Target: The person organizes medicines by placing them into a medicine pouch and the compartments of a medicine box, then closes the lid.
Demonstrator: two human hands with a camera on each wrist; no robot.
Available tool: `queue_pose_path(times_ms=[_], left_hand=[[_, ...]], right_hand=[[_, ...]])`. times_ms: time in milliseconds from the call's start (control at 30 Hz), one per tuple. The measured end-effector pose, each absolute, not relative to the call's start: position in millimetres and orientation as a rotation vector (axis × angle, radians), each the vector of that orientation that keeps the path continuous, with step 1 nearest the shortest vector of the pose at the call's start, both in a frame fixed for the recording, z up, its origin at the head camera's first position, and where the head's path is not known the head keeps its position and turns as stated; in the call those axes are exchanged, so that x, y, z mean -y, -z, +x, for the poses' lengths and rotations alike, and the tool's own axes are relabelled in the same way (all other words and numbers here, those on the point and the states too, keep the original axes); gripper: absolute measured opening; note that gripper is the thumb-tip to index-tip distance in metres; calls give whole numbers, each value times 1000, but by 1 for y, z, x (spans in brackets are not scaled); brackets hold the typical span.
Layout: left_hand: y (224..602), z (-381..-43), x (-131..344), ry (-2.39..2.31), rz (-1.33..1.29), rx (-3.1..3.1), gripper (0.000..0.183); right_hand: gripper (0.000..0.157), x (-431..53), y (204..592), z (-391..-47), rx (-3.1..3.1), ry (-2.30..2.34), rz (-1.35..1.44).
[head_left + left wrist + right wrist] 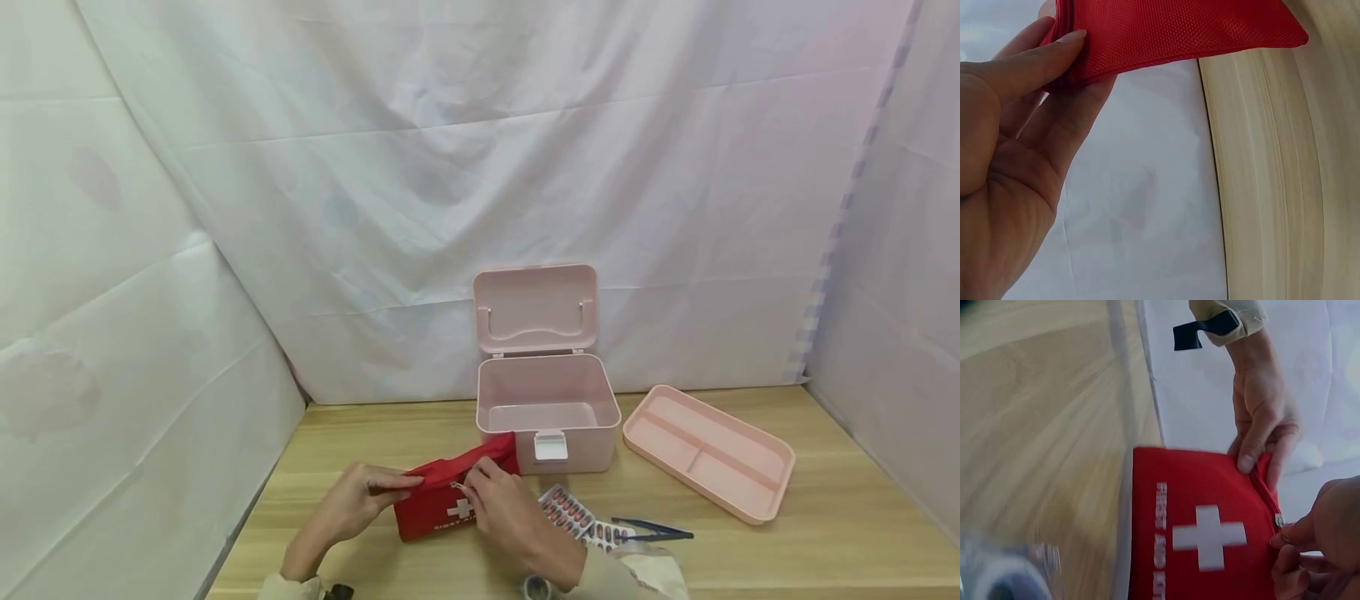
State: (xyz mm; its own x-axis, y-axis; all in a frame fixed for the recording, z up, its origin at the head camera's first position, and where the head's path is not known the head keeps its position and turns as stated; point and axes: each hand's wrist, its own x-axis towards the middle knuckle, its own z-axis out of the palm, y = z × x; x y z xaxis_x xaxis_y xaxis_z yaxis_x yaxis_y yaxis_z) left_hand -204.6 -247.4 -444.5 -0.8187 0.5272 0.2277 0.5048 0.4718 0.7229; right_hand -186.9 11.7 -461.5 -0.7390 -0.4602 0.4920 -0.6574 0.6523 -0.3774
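A red first aid pouch [423,518] with a white cross is held up near the front of the table, its zipper running along the top edge. At the left end of that edge, my left hand [348,504] pinches the pouch between thumb and fingers; the left wrist view shows the thumb [1054,59] lying beside the zipper. My right hand [506,512] pinches the metal zipper pull [1280,520], partway along the zipper. In the right wrist view, the curled right fingers [1291,575] sit right at the pouch's top edge. The pouch's contents are hidden.
Behind the pouch stands a pink box [585,450] with its lid [536,304] raised. A pink divided tray [776,492] lies to its right. Pill blister packs [567,510], dark blue tweezers [652,529] and a roll [536,587] lie around my right forearm.
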Motion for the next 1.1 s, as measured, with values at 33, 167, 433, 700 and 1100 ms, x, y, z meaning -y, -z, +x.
queue_pose_path(times_ms=[33, 167, 433, 700, 1100], left_hand=[[445, -205, 247, -1293, 940, -2676, 31], [445, -206, 248, -1282, 941, -2662, 31], [442, -204, 260, -1307, 862, -2677, 28], [433, -200, 268, -1356, 835, -2673, 27], [403, -196, 257, -1455, 989, -2596, 26]], right_hand=[[8, -14, 462, -187, 2506, -773, 881], [7, -20, 464, -187, 2484, -738, 879], [8, -42, 462, -193, 2495, -738, 746], [16, -64, 462, -199, 2504, -701, 741], [6, -103, 436, -200, 2551, -1132, 942]])
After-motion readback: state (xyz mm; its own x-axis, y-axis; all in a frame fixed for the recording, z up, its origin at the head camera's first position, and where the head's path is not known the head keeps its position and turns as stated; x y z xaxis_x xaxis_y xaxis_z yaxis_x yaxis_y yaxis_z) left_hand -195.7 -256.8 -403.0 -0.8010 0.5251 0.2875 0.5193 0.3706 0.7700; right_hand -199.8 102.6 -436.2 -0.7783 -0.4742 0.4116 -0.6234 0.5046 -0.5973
